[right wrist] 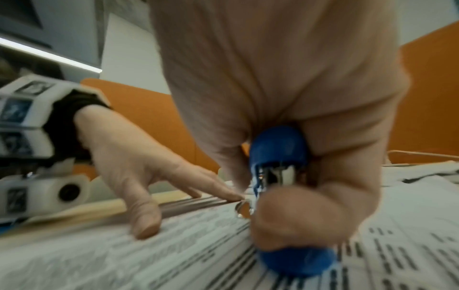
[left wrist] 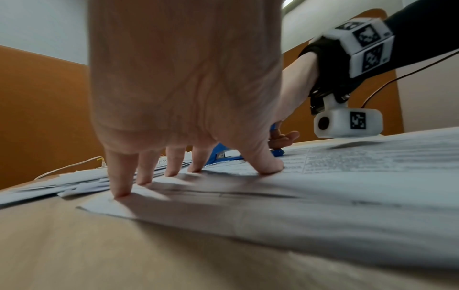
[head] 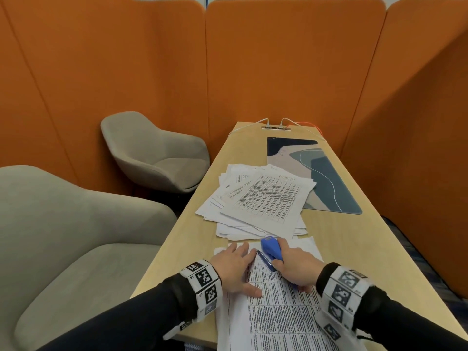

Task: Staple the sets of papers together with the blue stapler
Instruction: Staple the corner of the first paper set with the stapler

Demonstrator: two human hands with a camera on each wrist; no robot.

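- The stapler (head: 271, 252) sits on the near set of papers (head: 278, 312), at its far left corner, on the table (head: 342, 244).
- Its long axis runs diagonally in the head view: the mouth end points away and to the left, the hinge end toward the person, under the right hand (head: 293, 267).
- The right hand grips the stapler, fingers curled over its top and thumb at its near end.
- The left hand (head: 234, 268) lies flat with fingers spread, pressing the papers just left of the stapler's mouth.
- The left wrist view shows what the head view hides: every left fingertip (left wrist: 269, 166) touches the sheet, and the stapler (left wrist: 223, 155) shows blue behind them, its base flat on the paper.
- The right wrist view looks along the stapler (right wrist: 278, 149) from its hinge end, showing the metal inside; it is blurred.
- Only the head view shows the loose pile (head: 258, 201) of sheets farther up the table, overlapping a desk mat (head: 329, 183).
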